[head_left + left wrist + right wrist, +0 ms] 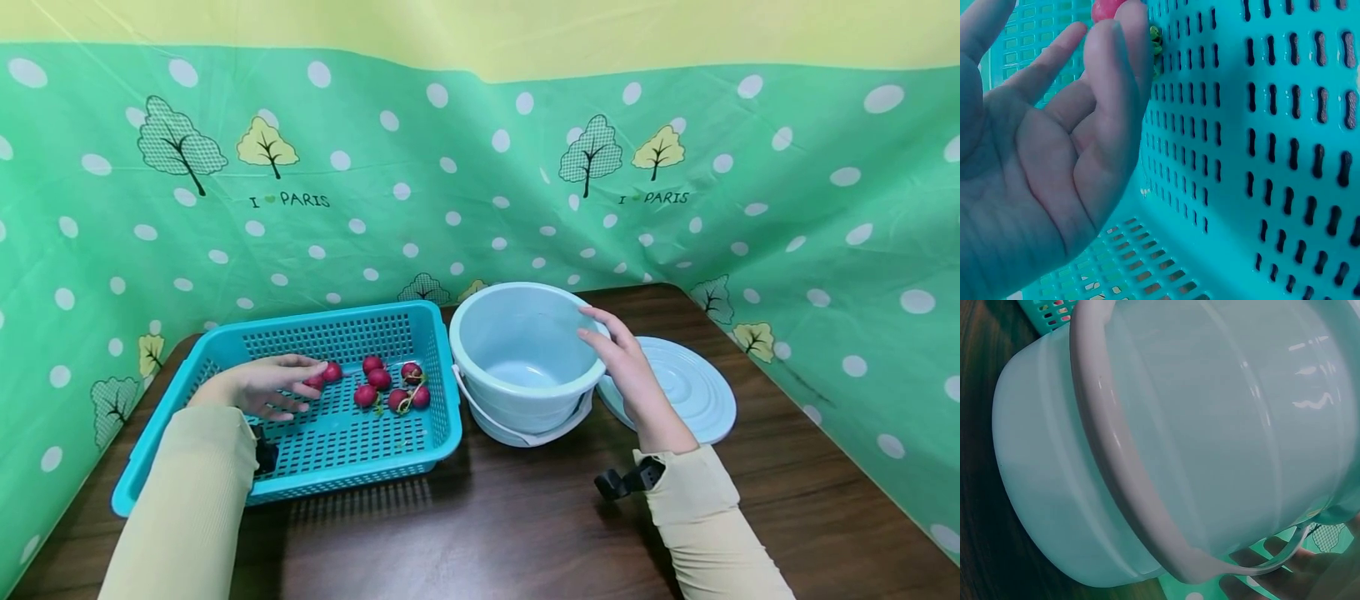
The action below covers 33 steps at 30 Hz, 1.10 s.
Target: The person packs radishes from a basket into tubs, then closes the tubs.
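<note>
Crimson radishes (379, 379), some green-stemmed

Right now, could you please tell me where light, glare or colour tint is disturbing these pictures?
Head: pale sheen on the table, soft shadow beneath the basket's near edge; left wrist: blue-green tint over the left hand; right wrist: small white highlights on the bucket.

- Here's my left hand (1054, 156), palm in view, fingers pointing up the frame!
- Right at the top, a red radish (1104, 9), partly hidden by my fingertips; touching or not, I can't tell.
- Green leaf (1156, 47) peeks out beside my fingers!
- Rightward, the slotted turquoise basket (1234, 125) rises close by.
</note>
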Each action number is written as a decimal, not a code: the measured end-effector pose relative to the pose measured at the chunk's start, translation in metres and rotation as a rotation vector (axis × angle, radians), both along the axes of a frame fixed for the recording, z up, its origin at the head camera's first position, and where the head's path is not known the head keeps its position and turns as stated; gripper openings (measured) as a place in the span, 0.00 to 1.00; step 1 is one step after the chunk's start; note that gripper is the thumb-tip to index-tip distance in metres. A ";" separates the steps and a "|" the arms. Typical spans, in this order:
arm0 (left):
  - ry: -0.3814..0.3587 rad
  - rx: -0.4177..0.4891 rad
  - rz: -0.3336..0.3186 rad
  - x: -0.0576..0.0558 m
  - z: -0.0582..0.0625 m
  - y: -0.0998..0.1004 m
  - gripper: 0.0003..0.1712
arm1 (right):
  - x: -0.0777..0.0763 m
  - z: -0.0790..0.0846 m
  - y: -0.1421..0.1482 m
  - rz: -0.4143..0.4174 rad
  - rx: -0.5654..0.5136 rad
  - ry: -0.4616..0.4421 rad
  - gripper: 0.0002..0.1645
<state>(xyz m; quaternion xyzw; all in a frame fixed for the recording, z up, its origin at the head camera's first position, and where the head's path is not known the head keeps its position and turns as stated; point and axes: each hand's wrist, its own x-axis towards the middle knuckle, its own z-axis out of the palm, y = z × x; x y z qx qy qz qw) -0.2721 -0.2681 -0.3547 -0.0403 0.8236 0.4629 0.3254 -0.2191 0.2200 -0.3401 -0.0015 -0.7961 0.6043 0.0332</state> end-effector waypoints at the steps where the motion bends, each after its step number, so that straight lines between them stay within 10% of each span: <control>1: -0.001 0.003 -0.001 0.000 0.000 0.000 0.47 | 0.000 0.000 0.000 0.001 0.000 0.001 0.34; 33: -0.059 -0.066 0.014 0.002 -0.005 -0.002 0.51 | -0.001 0.001 -0.001 -0.004 0.021 -0.010 0.34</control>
